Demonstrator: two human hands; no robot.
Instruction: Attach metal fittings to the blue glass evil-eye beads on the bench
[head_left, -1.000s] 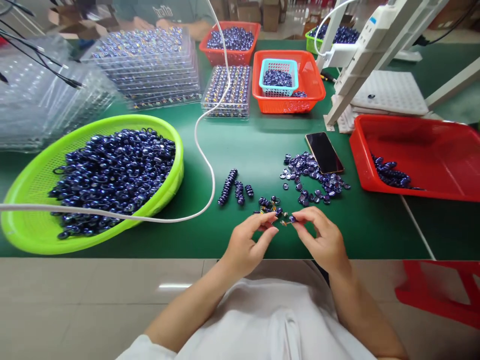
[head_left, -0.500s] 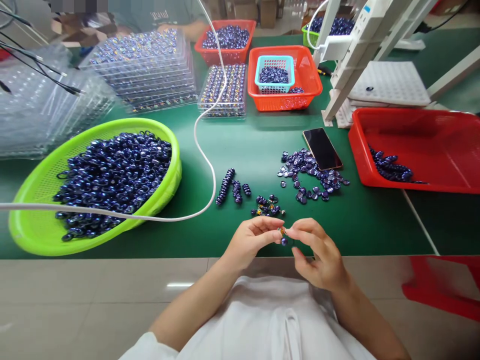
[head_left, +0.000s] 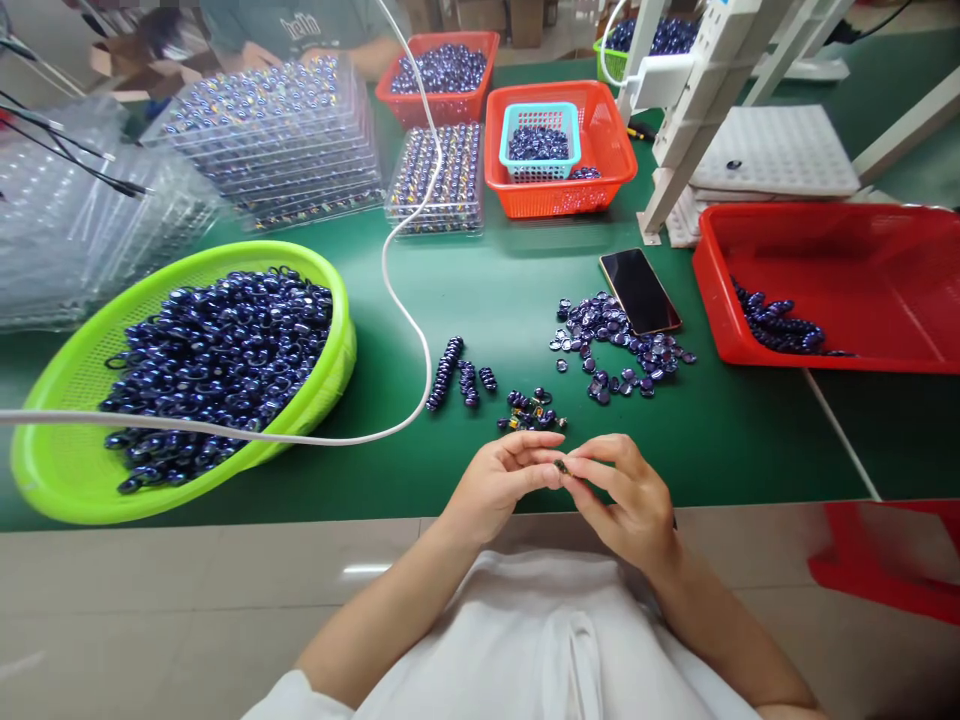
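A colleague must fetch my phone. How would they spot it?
Find the big red tray at the right of the green table. Just left of it the phone lies flat beside loose dark blue pieces, the only black glossy rectangle there.

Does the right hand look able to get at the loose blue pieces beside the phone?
Probably yes: only bare mat lies between the right hand and the blue pieces by the phone. But its fingertips pinch a small piece together with the left hand.
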